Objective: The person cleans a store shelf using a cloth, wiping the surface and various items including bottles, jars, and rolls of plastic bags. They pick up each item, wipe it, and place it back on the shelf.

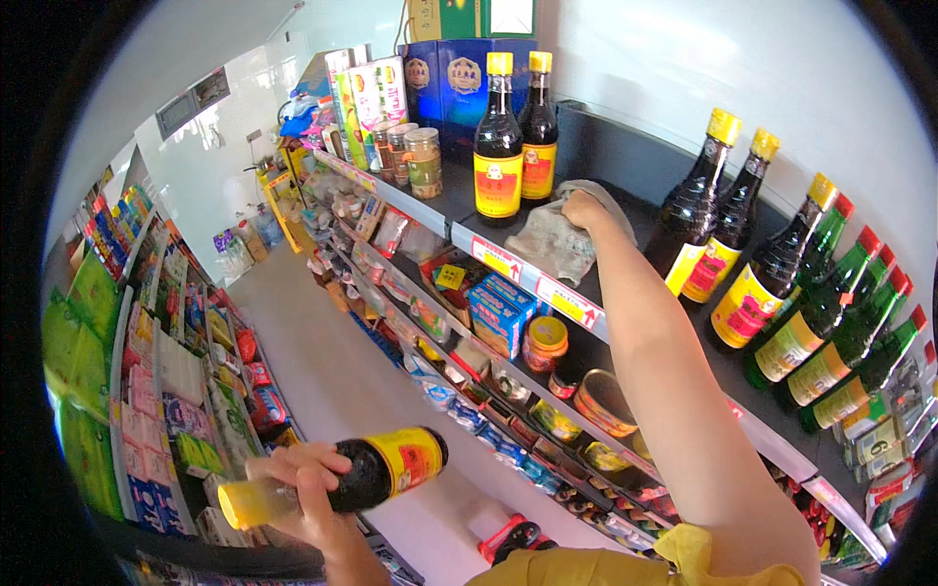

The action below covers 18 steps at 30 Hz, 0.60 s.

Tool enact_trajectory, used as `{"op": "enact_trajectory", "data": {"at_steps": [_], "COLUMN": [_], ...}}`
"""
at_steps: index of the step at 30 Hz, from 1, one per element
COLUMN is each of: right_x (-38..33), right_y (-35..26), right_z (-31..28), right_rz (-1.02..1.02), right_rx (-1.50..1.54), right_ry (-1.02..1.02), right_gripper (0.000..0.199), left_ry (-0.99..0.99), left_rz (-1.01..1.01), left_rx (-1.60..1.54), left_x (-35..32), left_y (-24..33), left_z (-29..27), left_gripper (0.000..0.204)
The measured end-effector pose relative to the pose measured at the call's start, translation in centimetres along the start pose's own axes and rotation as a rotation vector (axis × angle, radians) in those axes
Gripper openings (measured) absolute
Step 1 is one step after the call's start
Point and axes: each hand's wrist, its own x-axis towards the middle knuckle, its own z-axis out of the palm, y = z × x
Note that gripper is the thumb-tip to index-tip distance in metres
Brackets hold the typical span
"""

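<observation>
At the lower left, my left hand (311, 488) is closed round the neck of a dark bottle with a yellow cap and a yellow-red label (405, 461), tipped nearly on its side over the aisle. My right arm stretches to the top shelf, where my right hand (583, 210) presses a grey cloth (559, 239) onto the dark shelf surface. Its fingers are bunched into the cloth and partly hidden. Just left of the cloth stand two matching dark bottles (498, 161). To its right stand several more, the nearest a dark bottle (689, 200).
Green bottles with red caps (826, 322) line the right end of the shelf. Clear jars (423, 161) and blue boxes (469, 88) stand at the far left end. Lower shelves hold a blue carton (500, 314) and tins. Another stocked rack (147, 361) borders the aisle floor (303, 322).
</observation>
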Motion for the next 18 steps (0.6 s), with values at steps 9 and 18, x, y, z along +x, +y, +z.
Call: {"op": "enact_trajectory", "data": {"at_steps": [9, 18], "right_x": [-10.0, -18.7], "right_y": [-1.9, -2.2], "right_z": [-2.5, -4.9], "right_rz": [-0.308, -0.462], "right_rx": [0.2, 0.094], "right_ry": [-0.047, 0.161], "right_gripper": [0.025, 0.017], "left_ry": [-0.048, -0.109], "left_rz": [0.01, 0.099], "left_rx": [-0.288, -0.341], "left_x": [2.1, 7.8], "left_y": [0.5, 0.8], "left_z": [5.9, 13.2], "left_gripper": [0.018, 0.014]}}
